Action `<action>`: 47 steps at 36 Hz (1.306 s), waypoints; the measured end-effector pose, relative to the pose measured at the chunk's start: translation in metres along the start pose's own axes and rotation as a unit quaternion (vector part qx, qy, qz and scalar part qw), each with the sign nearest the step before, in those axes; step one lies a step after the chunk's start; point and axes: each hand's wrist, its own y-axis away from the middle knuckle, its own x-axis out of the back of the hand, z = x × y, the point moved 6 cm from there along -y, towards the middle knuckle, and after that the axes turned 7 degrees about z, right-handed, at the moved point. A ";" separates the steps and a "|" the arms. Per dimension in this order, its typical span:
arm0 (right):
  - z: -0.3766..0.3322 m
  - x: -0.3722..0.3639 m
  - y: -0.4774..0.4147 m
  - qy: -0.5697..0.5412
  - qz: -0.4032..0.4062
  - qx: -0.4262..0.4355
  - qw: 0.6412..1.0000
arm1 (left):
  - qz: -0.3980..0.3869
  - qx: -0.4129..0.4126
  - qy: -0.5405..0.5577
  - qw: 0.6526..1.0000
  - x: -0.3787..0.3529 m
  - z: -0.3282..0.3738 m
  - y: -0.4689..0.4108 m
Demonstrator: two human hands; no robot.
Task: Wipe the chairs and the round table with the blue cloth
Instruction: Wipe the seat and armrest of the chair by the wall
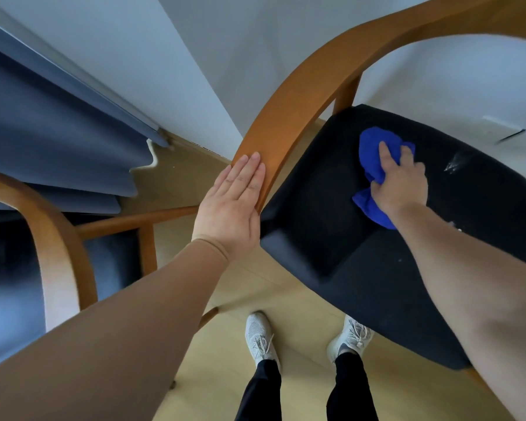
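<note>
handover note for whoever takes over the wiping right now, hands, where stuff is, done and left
Right hand: shut on the blue cloth, pressing it onto the black seat of the near chair.
Left hand: open, flat against that chair's wooden curved back rail, steadying it.
Second chair stands to the left, by the curtain.
Done: cannot tell how much; pale specks and a smear remain on the seat's right side.
Left: finish this seat, its wood, the other chair, and the round table, which is out of view.

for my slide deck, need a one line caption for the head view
Right hand presses the blue cloth on the chair's dark seat; left hand steadies the armrest.
</note>
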 end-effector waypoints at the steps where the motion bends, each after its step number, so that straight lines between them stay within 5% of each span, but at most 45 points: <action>1: -0.001 -0.001 0.002 -0.015 0.001 -0.007 1.000 | -0.001 -0.002 -0.002 1.000 0.000 0.000 0.000; 9: -0.028 -0.018 0.065 -0.059 0.009 -0.029 0.998 | -0.014 -0.024 -0.023 0.999 0.001 0.003 0.000; 15: -0.059 -0.051 0.156 -0.103 -0.024 0.013 0.994 | -0.071 -0.175 -0.067 0.980 -0.001 0.021 0.000; 20: -0.072 -0.060 0.203 -0.105 -0.022 0.067 0.992 | -0.161 -0.355 -0.143 0.910 -0.014 0.038 0.002; 33: -0.050 -0.060 0.205 -0.065 0.012 0.067 0.996 | -0.203 -0.452 -0.192 0.847 -0.020 0.048 0.010; 41: 0.062 -0.056 0.245 -0.047 0.035 -0.104 0.993 | -0.221 -0.484 -0.190 0.825 -0.023 0.050 0.011; 47: 0.163 -0.058 0.289 -0.061 0.048 -0.355 0.932 | -0.215 -0.462 -0.174 0.843 -0.021 0.054 0.008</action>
